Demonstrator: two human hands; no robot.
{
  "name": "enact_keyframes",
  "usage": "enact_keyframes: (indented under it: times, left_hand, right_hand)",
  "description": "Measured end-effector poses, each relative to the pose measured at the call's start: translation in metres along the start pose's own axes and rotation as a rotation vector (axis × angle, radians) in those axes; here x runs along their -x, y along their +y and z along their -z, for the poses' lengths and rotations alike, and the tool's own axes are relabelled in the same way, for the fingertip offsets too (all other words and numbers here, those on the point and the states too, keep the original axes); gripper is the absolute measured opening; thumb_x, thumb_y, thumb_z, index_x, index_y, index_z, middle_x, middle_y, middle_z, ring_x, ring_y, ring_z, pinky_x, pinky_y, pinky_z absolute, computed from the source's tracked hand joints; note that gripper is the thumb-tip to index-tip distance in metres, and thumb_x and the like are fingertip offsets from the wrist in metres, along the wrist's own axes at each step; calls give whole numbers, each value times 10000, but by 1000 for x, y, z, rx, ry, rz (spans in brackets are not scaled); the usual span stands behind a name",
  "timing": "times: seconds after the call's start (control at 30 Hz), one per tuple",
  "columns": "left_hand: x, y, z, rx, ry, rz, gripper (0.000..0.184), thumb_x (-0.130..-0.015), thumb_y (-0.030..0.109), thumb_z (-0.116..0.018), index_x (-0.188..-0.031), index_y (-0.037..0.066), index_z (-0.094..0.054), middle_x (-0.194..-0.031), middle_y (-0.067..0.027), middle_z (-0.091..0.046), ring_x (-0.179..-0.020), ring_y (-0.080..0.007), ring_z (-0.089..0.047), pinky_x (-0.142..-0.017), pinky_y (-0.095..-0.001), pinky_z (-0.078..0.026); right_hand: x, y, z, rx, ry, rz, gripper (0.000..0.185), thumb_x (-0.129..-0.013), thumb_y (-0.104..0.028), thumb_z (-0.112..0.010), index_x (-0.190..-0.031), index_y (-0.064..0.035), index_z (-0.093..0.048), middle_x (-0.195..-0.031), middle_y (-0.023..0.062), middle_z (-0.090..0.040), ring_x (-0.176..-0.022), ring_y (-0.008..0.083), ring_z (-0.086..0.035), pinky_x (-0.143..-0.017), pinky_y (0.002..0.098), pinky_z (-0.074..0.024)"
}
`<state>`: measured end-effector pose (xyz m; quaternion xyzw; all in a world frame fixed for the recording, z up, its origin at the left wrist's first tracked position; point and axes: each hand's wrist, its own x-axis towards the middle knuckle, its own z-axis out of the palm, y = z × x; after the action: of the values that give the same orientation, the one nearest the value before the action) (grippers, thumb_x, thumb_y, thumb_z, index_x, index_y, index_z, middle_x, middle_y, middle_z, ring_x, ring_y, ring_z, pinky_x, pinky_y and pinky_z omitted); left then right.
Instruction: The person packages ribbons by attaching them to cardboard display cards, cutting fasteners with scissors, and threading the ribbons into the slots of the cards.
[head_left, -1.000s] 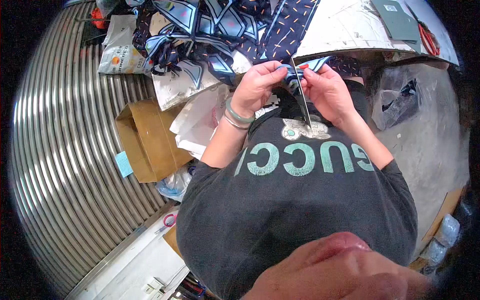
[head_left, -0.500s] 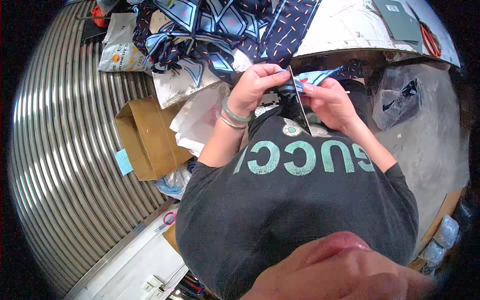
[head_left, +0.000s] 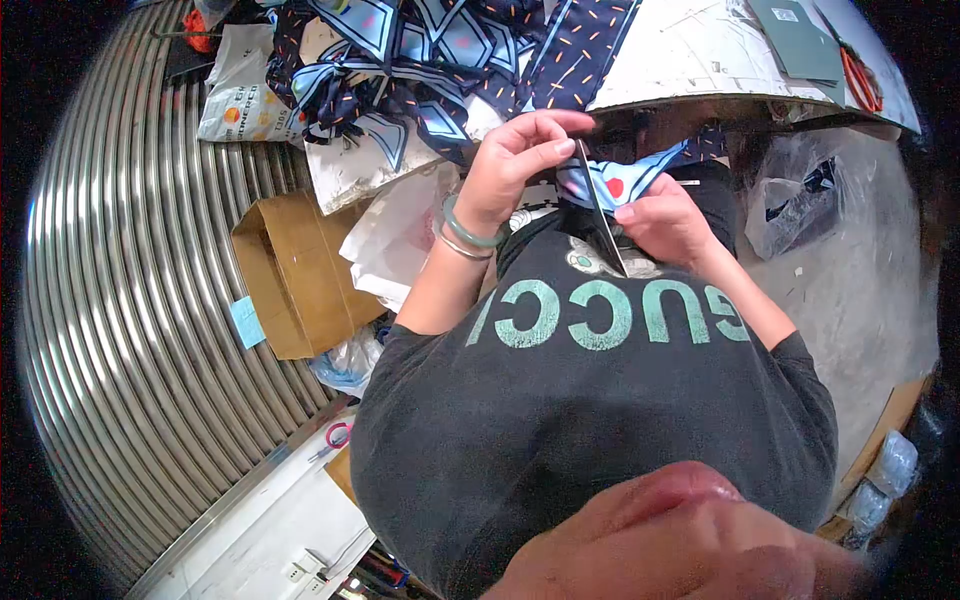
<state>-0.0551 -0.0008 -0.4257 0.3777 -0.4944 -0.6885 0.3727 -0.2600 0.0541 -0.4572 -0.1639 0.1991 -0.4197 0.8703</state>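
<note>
My left hand [head_left: 515, 165], with a green bangle and a silver one at the wrist, has its thumb at the upper end of a thin metal strip [head_left: 602, 215]. The index finger stretches past the thumb, and the other fingers curl behind. The strip slants down to the front of my black shirt. A light-blue printed fabric piece [head_left: 640, 178] with dark edging and a red spot lies around or behind the strip; which one I cannot tell. My right hand [head_left: 672, 218] pinches the cloth's lower edge, thumb on top and fingers partly hidden beneath.
Navy and light-blue fabric pieces [head_left: 400, 70] heap on the white table [head_left: 690, 60] ahead. Red-handled scissors [head_left: 862, 82] lie at its right. A cardboard box [head_left: 300, 270] and white bag [head_left: 400, 240] stand left. A clear plastic bag [head_left: 795, 200] sits on the right-hand floor.
The left index finger has lifted and stretched out. My right hand has moved slightly down, and the cloth is spread wider with its red spot showing. The strip has barely moved.
</note>
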Motion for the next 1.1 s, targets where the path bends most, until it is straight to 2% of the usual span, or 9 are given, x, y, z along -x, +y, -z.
enact_keyframes:
  times: [0.27, 0.47, 0.57, 0.63, 0.67, 0.7, 0.77, 0.83, 1.1]
  left_hand:
    - [0, -24, 0, -22, -38, -30, 104, -930, 127, -589, -943, 25, -595, -842, 19, -609, -778, -52, -550, -720, -197, -449]
    - [-14, -30, -11, -20, 189, -79, 124, -921, 149, -613, -878, 34, -601, -768, 29, -603, -657, -32, -523, -621, -177, -428]
    - [-24, -28, 2, 136, 202, 57, 122, -943, 167, -576, -893, 60, -609, -813, 35, -615, -703, -31, -534, -640, -180, -425]
    - [-29, -21, 12, 209, 177, 94, 120, -945, 153, -564, -934, 47, -621, -860, 9, -648, -731, -60, -592, -675, -214, -482]
    - [-32, -16, 15, 210, 170, 80, 122, -944, 150, -563, -935, 43, -620, -864, 5, -651, -734, -63, -597, -681, -216, -488]
    - [-33, -15, 15, 214, 162, 77, 123, -944, 147, -562, -936, 38, -619, -868, 2, -654, -738, -65, -603, -687, -219, -495]
    - [-38, -1, 9, 185, 129, 77, 124, -944, 145, -562, -937, 34, -618, -869, -2, -654, -736, -66, -602, -679, -218, -495]
    - [-41, 4, 6, 149, 101, 82, 125, -943, 142, -562, -938, 30, -617, -870, -5, -654, -733, -67, -602, -672, -218, -496]
    - [-37, 1, 8, 198, 78, 128, 163, -932, 168, -579, -948, 11, -620, -863, -35, -662, -737, -84, -614, -662, -220, -500]
  right_hand:
    - [-1, 2, 17, -78, 137, 47, 287, -882, -156, -615, -1082, 49, -598, -1035, 115, -651, -932, 183, -629, -859, 368, -486]
    - [-9, 1, 28, -233, 227, 30, 256, -904, -135, -583, -1075, 54, -596, -965, 118, -659, -852, 185, -648, -788, 324, -526]
    - [-7, -17, 39, 158, 92, -101, 114, -859, -110, -601, -898, -4, -613, -830, 79, -652, -718, 113, -627, -610, 239, -494]
    - [2, -34, 31, 807, 282, -41, 101, -833, -113, -631, -822, -19, -594, -759, 44, -626, -678, 90, -604, -576, 223, -477]
    - [-3, -29, 39, 1034, 359, 405, 116, -807, -104, -665, -806, -19, -587, -736, 12, -611, -641, 85, -582, -571, 218, -464]
    - [0, -33, 36, 961, 372, 314, 152, -753, -66, -684, -864, -8, -597, -816, 50, -617, -726, 142, -598, -651, 259, -483]
    - [-14, -57, 8, 1506, 275, 953, 262, -690, -45, -692, -938, -2, -616, -938, 109, -604, -867, 220, -594, -772, 310, -478]
    - [-16, -58, 11, 1456, 233, 871, 335, -666, -40, -681, -991, 7, -618, -1026, 142, -575, -974, 284, -560, -863, 341, -451]
    - [-22, -51, 11, 1754, 21, 1070, 231, -641, -62, -653, -862, -11, -608, -839, 112, -592, -802, 303, -567, -739, 371, -455]
